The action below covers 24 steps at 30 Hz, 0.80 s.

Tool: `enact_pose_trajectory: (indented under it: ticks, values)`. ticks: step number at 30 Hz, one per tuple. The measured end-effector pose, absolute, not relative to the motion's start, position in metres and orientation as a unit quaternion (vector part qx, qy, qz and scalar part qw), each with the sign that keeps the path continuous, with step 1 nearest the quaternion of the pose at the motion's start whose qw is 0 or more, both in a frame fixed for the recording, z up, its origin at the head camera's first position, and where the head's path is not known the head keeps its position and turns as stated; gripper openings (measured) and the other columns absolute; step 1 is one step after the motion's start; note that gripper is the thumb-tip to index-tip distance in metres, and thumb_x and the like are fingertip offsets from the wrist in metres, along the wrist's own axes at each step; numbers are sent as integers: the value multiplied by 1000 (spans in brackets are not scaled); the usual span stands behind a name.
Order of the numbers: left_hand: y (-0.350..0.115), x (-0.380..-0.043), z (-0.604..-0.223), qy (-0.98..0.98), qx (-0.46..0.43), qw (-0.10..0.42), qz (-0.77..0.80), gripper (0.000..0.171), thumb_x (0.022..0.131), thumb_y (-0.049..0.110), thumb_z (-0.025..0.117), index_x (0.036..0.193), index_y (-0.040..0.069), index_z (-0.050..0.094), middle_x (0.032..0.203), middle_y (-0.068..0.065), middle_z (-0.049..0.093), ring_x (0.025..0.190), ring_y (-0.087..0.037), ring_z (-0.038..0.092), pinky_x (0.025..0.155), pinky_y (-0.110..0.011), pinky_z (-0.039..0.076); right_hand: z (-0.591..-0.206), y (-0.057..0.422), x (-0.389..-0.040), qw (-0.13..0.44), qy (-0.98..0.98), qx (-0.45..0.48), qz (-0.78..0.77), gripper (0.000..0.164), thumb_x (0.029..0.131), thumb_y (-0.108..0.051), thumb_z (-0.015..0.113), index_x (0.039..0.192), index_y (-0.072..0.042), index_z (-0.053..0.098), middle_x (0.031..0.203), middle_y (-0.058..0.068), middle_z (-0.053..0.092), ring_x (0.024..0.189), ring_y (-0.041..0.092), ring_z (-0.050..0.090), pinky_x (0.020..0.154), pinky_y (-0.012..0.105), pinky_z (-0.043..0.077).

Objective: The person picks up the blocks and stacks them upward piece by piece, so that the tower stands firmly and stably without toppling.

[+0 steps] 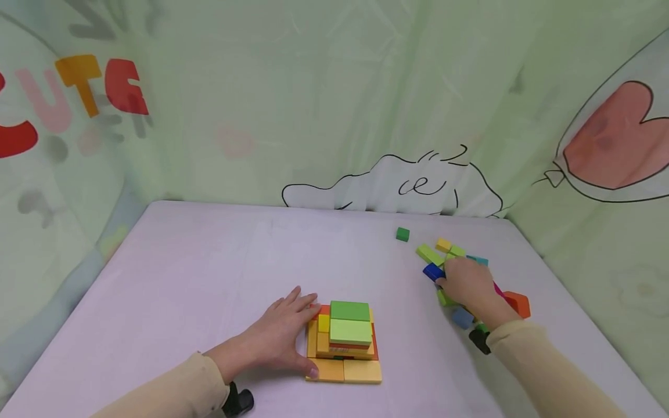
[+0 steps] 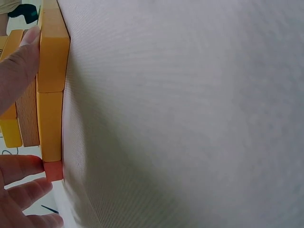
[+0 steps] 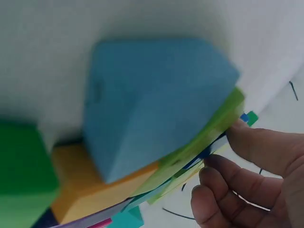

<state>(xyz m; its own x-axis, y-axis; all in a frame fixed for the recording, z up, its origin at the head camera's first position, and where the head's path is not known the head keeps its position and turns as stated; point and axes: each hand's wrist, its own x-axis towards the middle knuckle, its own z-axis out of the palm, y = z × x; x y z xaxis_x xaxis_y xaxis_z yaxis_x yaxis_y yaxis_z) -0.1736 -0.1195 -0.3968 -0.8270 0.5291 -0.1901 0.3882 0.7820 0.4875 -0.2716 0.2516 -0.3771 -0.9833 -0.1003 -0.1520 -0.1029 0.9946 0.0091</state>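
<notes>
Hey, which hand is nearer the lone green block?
Right: the right hand is in front and right of the green block; the left hand is farther, touching the stack.

Curtained booth: cartoon-printed drapes [image 1: 334,93] behind and beside a pale table [image 1: 225,249].

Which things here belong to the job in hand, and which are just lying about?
Likely in the job:
block stack, touched by the left hand
loose block pile, with the right hand in it

Seemingly lying about:
lone green block
red-orange block
</notes>
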Motion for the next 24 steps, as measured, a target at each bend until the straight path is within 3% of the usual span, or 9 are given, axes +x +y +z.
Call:
enact_pose_trajectory:
  ticks: [4,7,15,24]
  values:
    - [-120,-173,-396,930,247,160,220,107,67,57,90,152,7,47,165,-11,36,158,-41,18,124,-64,24,-376,246,-272,83,994,-75,-8,27,91,-22,77,100,3,72,88,14,69,79,27,59,71,43,54]
    - [-120,-174,-397,930,246,159,223,107,67,57,91,152,7,47,165,-11,36,158,-41,17,124,-64,24,-377,243,-270,88,990,-105,-41,33,89,-21,80,114,0,72,105,18,70,91,30,61,83,52,57]
    - [-121,-174,-398,929,248,157,224,107,68,56,90,152,7,47,165,-11,36,158,-41,17,124,-64,24,-381,245,-257,99,978,-145,-112,45,85,-24,84,124,-6,69,117,19,64,109,36,61,88,52,59]
    - [-121,-174,-399,930,248,157,222,108,68,56,91,152,7,47,165,-11,36,158,-41,17,124,-64,24,-387,256,-256,73,979,-160,-99,40,84,-23,84,116,-2,73,112,17,68,108,37,62,90,55,58]
